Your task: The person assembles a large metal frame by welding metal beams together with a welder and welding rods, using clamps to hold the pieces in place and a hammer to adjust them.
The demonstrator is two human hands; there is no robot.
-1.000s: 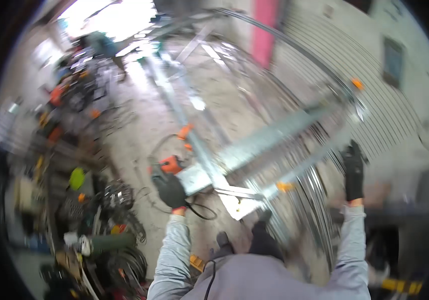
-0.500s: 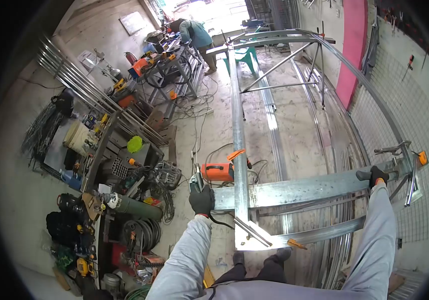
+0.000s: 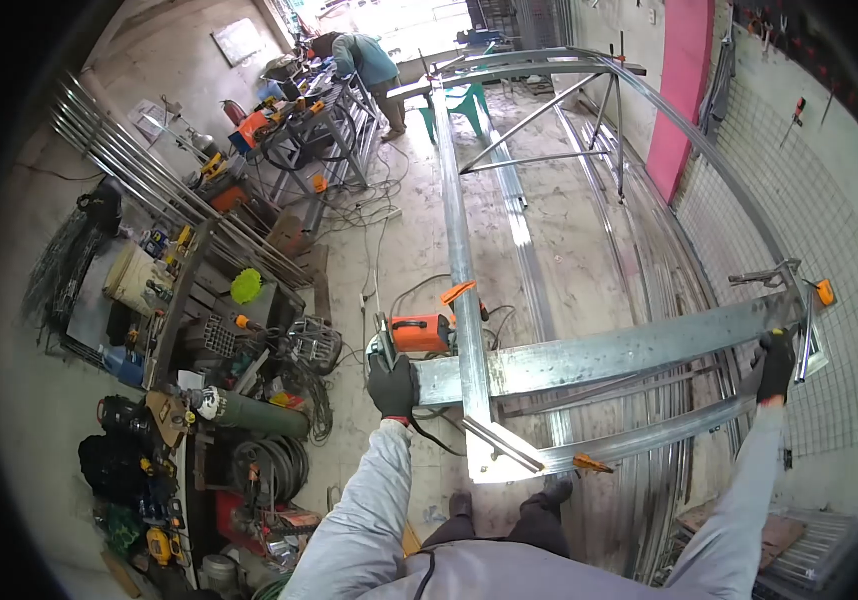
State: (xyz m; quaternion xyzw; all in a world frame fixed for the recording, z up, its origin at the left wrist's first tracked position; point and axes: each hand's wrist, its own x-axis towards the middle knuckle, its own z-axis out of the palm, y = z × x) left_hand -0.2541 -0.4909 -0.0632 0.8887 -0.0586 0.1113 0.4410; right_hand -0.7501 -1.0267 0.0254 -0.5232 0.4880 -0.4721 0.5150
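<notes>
My left hand [image 3: 392,388], in a black glove, is closed round a welding electrode holder [image 3: 385,345], with a thin rod pointing up from it and a dark cable trailing below. Beside that hand is the left end of a wide galvanized steel beam [image 3: 589,355], which lies across a metal frame. My right hand [image 3: 775,368], also gloved, is closed at the beam's right end near the curved bar [image 3: 739,190]. A grey piece and a bit of yellow show at its fingers; what it holds I cannot make out. A long straight bar [image 3: 452,190] crosses over the beam near my left hand.
An orange welding machine [image 3: 421,333] stands on the floor behind the beam. Orange-handled clamps [image 3: 592,463] grip the frame. Cables, a green gas cylinder [image 3: 269,418] and cluttered shelves fill the left side. A person [image 3: 367,65] bends over a workbench at the back. Wire mesh leans at right.
My right hand has turned more upright and shifted slightly right at the beam's end. The beam's right end sits higher in view. My left hand keeps the electrode holder; the whole view has shifted slightly.
</notes>
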